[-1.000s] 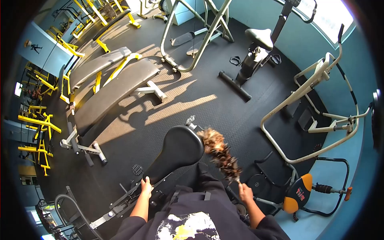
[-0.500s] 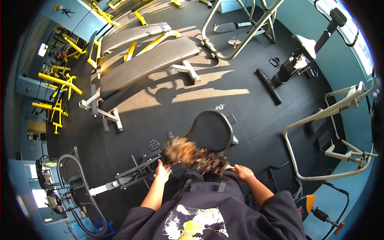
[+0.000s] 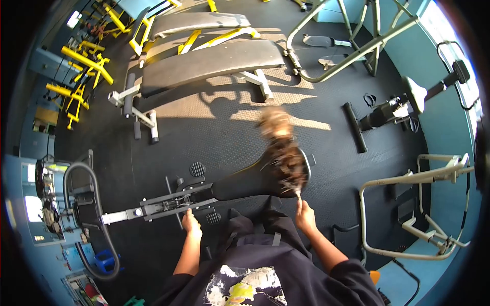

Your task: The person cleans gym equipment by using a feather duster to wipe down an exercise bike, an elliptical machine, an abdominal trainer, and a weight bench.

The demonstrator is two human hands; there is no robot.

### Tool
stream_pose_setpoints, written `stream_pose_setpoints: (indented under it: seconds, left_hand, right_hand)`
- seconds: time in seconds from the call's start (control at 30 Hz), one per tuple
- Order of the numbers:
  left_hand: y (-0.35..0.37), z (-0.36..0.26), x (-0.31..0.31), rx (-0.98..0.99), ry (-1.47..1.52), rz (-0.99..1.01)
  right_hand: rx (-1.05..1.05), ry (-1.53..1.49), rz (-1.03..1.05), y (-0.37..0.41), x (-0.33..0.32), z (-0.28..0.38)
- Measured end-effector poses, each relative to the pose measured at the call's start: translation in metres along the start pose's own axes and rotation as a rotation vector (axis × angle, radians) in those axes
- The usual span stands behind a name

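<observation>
My right hand (image 3: 305, 218) is closed around the thin handle of a feather duster (image 3: 289, 162). Its brown feathers, blurred by motion, lie across the wide end of a black padded seat (image 3: 244, 179) and reach past it. This seat belongs to an exercise machine with a metal frame (image 3: 176, 200) running off to the left. Beside the near edge of that frame is my left hand (image 3: 192, 224), its fingers curled; whether they grip a part of it is hidden.
Two padded benches (image 3: 214, 62) stand ahead. An exercise bike (image 3: 390, 113) is at the right, with a pale tubular machine (image 3: 363, 214) nearer me. The machine's curved handlebar (image 3: 95, 186) rises at the left. Yellow equipment (image 3: 87, 64) shows at the far left.
The feather duster has swung from pointing left, low by the seat's near side, to pointing forward over its wide end. My left hand has moved left along the frame, away from the duster.
</observation>
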State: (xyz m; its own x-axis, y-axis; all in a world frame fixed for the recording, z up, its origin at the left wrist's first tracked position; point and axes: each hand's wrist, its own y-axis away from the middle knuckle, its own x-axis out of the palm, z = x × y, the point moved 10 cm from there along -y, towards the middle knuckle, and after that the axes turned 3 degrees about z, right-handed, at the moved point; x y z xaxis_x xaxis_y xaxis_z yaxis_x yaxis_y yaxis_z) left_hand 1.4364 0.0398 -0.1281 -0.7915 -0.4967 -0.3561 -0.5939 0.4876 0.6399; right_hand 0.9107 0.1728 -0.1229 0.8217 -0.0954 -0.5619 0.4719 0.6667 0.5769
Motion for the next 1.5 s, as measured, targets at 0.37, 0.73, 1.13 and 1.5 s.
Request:
stream_pose_setpoints:
  seconds: [0.37, 0.73, 1.13, 1.5]
  left_hand:
    - [0.024, 0.021, 0.074, 0.09, -0.09, 0.387]
    - [0.01, 0.056, 0.116, -0.069, 0.016, 0.615]
    - [-0.032, 0.055, -0.005, -0.141, 0.413, 0.404]
    - [-0.039, -0.023, -0.123, 0.296, 0.394, 0.304]
  right_hand:
    - [-0.365, 0.252, -0.02, 0.048, 0.034, 0.044]
    - [-0.432, 0.36, 0.093, 0.065, 0.029, 0.019]
    - [-0.688, 0.692, 0.439, 0.084, 0.161, 0.1]
    - [-0.768, 0.497, 0.341, 0.096, 0.212, 0.229]
